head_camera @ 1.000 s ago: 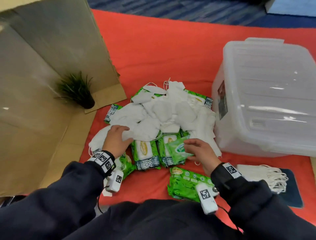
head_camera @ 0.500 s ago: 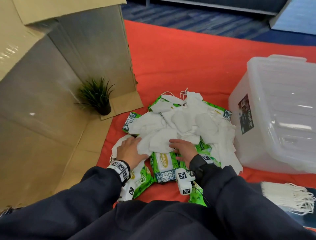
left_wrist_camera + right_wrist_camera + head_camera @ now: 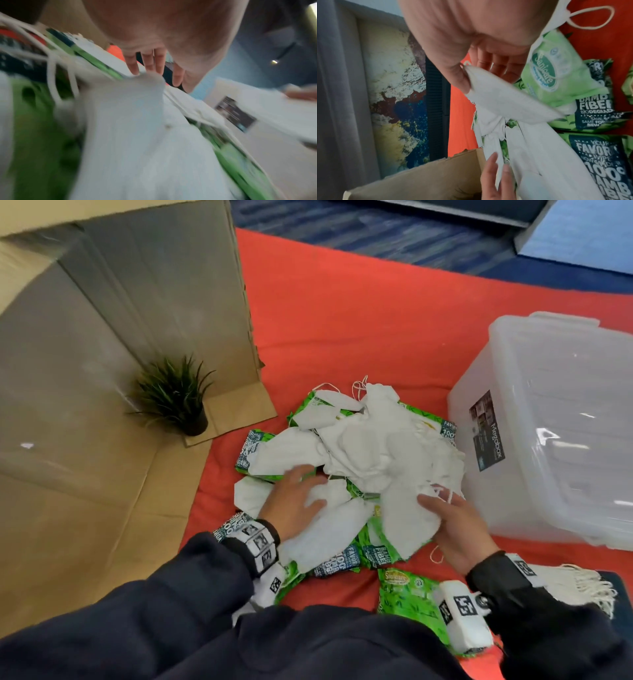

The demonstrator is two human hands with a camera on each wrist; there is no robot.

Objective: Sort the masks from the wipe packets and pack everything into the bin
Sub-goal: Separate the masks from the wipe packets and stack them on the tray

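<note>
Wipe packets — mostly buried under white masks, count not determinable. Bin cut by right edge. Stacked masks partly behind right sleeve. Left wrist view motion-blurred — packet print unreadable. Right hand fingertips hidden behind mask.

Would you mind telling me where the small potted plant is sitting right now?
In the head view the potted plant stands on the left, on the floor flap of the open cardboard box, to the left of the pile of masks.
</note>
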